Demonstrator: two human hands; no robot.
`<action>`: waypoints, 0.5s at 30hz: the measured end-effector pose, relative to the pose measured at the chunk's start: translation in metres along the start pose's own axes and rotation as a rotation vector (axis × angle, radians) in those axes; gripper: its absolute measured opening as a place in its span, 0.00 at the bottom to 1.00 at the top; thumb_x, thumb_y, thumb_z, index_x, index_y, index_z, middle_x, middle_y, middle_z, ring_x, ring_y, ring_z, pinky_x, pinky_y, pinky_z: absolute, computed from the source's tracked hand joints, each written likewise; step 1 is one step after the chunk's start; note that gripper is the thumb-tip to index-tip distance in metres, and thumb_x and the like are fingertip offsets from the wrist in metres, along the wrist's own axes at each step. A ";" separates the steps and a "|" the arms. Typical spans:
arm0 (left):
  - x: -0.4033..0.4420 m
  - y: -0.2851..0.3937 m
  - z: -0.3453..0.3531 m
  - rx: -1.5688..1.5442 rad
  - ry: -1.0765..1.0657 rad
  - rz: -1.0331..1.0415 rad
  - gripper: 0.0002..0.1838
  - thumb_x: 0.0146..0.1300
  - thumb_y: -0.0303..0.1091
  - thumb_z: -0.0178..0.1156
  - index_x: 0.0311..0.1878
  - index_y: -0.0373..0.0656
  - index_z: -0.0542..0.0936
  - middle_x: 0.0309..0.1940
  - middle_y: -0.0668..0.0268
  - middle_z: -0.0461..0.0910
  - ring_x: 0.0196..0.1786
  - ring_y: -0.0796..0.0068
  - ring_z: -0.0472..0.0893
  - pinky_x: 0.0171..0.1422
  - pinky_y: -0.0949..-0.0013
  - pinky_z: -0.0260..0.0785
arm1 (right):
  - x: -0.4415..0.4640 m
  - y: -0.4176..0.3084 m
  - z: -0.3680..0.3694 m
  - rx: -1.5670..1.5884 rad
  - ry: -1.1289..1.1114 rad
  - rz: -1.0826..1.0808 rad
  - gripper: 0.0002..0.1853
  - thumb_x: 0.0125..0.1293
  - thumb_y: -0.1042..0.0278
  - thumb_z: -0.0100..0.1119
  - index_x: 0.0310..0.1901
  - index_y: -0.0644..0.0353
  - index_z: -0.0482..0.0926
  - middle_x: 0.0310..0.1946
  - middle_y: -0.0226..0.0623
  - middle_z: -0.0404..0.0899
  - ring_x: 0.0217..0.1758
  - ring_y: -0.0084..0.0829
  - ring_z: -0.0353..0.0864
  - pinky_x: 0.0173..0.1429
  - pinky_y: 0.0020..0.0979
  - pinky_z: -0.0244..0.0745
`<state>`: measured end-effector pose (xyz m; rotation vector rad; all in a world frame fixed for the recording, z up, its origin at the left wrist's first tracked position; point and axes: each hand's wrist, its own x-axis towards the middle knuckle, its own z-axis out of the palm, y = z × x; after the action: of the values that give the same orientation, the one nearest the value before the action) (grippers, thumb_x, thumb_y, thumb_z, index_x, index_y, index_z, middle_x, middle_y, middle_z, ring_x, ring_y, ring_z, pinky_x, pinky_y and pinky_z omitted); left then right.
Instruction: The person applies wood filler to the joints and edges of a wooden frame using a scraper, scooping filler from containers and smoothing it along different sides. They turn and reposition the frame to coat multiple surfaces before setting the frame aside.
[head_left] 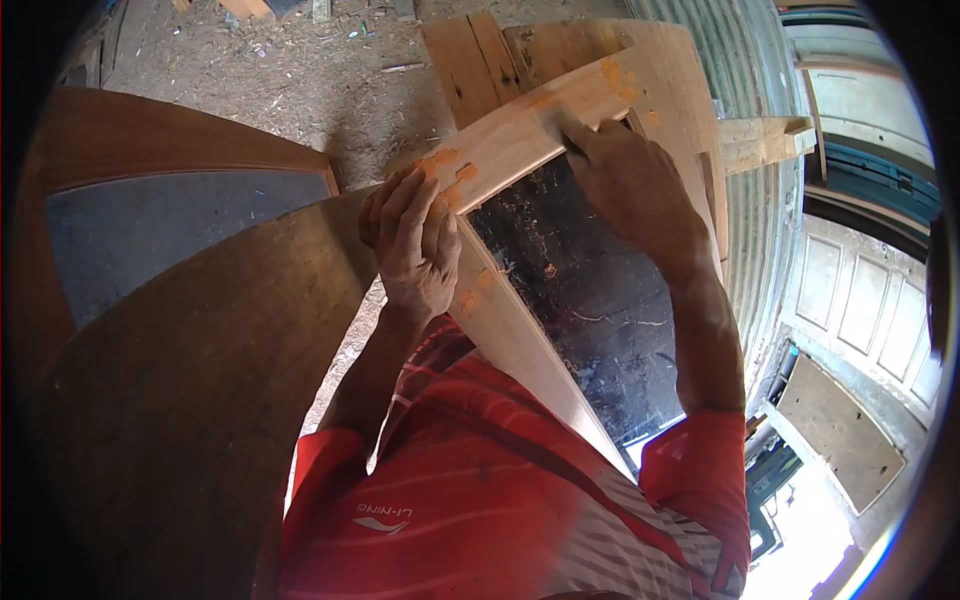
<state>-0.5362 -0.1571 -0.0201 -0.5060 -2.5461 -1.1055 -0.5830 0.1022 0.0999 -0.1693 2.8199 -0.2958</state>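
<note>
- The wooden frame (515, 150) lies in front of the person, its top rail towards 12 and 1 o'clock; one long side runs down towards 5 o'clock, its lower end going out of sight beside the red shirt (440, 480).
- The right hand (638, 195), at 2 o'clock, covers part of the top rail's inner edge. Its fingers are bent, and a dark, blurred shape (572, 133) shows at their tips; I cannot tell whether it is a tool or a finger, or how firmly they close.
- The left hand (410, 245), between 10 and 11 o'clock, hides the frame's near corner. Its fingers are bent over the wood; whether they grip or only rest, I cannot tell.
- Within the frame shows a dark, scratched surface (590, 280), partly behind the right forearm; whether it is set in the frame or lies beneath it is unclear.
- Orange patches (465, 172) mark the rail and the corner, some partly behind the left fingers.
- Between 8 and 9 o'clock, a large brown board (200, 350) fades into the dark lens border and overlaps a grey panel (190, 225) bordered by reddish wood.
- At 4 o'clock, glare (800, 540) washes out detail; at 3 o'clock, a pale panelled door (855, 295) is cut off.
</note>
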 end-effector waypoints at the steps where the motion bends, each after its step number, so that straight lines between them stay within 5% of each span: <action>1: 0.000 0.000 0.000 -0.010 -0.003 0.000 0.22 0.75 0.38 0.64 0.69 0.42 0.80 0.69 0.58 0.79 0.73 0.54 0.75 0.82 0.49 0.54 | 0.000 0.000 0.007 0.007 -0.008 0.056 0.20 0.77 0.69 0.53 0.69 0.55 0.77 0.42 0.54 0.84 0.45 0.56 0.89 0.51 0.54 0.83; 12: 0.001 0.000 0.001 -0.025 0.004 0.023 0.22 0.75 0.37 0.64 0.69 0.43 0.80 0.68 0.58 0.80 0.73 0.54 0.75 0.82 0.49 0.56 | -0.019 0.006 -0.012 0.120 -0.108 0.033 0.18 0.77 0.62 0.55 0.64 0.54 0.80 0.45 0.56 0.84 0.51 0.58 0.87 0.60 0.57 0.80; 15: 0.002 0.000 0.003 -0.022 0.016 0.025 0.22 0.75 0.36 0.64 0.69 0.43 0.80 0.68 0.58 0.80 0.73 0.54 0.75 0.82 0.49 0.56 | -0.017 0.052 -0.004 -0.032 0.113 0.155 0.23 0.77 0.58 0.59 0.69 0.55 0.81 0.50 0.55 0.85 0.50 0.51 0.87 0.63 0.52 0.79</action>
<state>-0.5383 -0.1545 -0.0212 -0.5314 -2.5096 -1.1261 -0.5723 0.1565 0.0974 0.0615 2.9292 -0.2325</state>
